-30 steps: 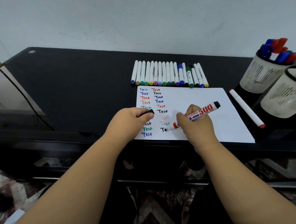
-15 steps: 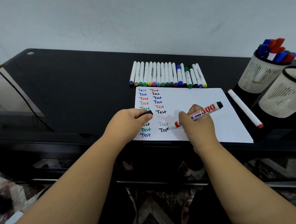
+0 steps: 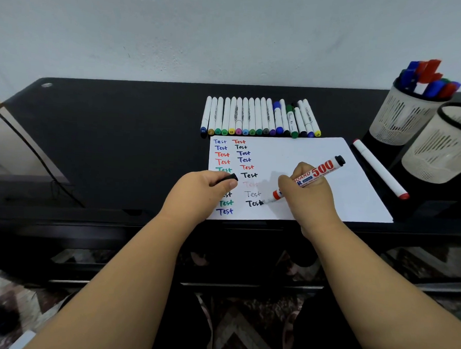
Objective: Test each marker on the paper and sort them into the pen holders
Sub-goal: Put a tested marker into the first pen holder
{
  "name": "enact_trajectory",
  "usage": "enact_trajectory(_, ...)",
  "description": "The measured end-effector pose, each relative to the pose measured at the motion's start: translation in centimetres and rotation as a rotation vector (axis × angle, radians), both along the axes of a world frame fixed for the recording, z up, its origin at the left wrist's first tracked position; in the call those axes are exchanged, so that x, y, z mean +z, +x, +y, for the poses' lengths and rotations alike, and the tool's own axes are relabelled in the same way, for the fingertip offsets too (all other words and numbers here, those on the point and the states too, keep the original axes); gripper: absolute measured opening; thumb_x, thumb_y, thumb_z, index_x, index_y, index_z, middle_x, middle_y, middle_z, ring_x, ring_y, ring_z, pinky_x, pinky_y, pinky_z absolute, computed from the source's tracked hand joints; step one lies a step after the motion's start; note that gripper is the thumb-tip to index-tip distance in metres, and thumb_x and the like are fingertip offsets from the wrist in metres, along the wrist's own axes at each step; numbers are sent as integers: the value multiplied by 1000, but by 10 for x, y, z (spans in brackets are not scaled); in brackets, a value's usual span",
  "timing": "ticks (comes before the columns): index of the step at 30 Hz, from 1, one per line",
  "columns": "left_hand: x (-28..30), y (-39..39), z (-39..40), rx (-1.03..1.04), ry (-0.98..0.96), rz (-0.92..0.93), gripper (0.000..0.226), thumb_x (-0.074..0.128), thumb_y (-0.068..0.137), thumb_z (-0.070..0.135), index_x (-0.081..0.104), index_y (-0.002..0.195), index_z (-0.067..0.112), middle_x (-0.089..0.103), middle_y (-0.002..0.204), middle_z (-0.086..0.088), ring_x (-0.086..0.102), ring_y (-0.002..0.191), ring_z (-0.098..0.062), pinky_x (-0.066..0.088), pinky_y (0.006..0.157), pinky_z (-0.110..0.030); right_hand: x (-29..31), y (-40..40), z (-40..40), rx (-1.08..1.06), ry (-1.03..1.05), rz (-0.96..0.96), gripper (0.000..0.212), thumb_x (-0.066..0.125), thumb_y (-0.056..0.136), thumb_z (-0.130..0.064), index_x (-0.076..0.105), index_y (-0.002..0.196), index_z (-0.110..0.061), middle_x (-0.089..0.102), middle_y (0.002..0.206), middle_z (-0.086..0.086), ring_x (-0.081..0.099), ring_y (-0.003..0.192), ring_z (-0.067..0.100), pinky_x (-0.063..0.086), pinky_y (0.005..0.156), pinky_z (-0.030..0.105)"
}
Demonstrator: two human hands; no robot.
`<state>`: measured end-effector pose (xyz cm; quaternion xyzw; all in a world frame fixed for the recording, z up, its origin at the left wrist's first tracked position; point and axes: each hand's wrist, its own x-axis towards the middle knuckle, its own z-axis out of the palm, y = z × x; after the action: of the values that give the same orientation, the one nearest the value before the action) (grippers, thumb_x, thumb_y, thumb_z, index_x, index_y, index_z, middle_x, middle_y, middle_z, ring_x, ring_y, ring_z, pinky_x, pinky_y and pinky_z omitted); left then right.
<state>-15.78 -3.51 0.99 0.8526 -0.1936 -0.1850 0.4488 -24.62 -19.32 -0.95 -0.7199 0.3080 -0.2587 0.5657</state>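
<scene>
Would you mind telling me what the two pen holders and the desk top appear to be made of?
Both pen holders look like pale matte plastic with a dark rim, going by their moulded slotted walls. The desk top looks like black laminate or glass: smooth, faintly glossy; unclear which.

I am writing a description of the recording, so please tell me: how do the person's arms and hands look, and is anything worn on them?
Both forearms are bare up to the frame's edge; no sleeves are visible. The left hand and right hand wear no gloves, and I see no rings, watch or bracelet on the visible parts. The fingers are bare, with short nails. No markings appear.
</scene>
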Motion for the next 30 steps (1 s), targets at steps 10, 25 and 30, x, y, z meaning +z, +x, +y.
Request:
enact_trajectory(10, 5, -7, -6, -135, -45, 64, 28, 67, 83, 36, 67, 110, 37, 57, 86, 29, 58, 77, 5, 42, 58, -10, 22, -4, -8, -42, 473, -242, 43, 59, 89, -7, 34, 56, -21, 37, 44, -3, 27, 42, 10, 22, 40, 18)
enact_trajectory(25, 8, -17, -13, -131, -193, 18, 25, 72, 79, 29, 67, 102, 38, 61, 92, 24, 57, 89, 2, 45, 61, -5, 29, -9, 4, 206, 441, -187, 33, 65, 88, -17, 42, 64, -15, 46, 45, 1, 33, 40, 9, 27, 41, 20)
enact_trajectory(30, 11, -15, -13, -52, -255, 99, 17, 73, 77, 26, 69, 91, 36, 66, 79, 22, 62, 83, 0, 50, 67, -12, 33, -12, -1, 337, 500, -186, 22, 55, 93, -18, 53, 72, -11, 55, 52, 4, 36, 44, 11, 26, 43, 19)
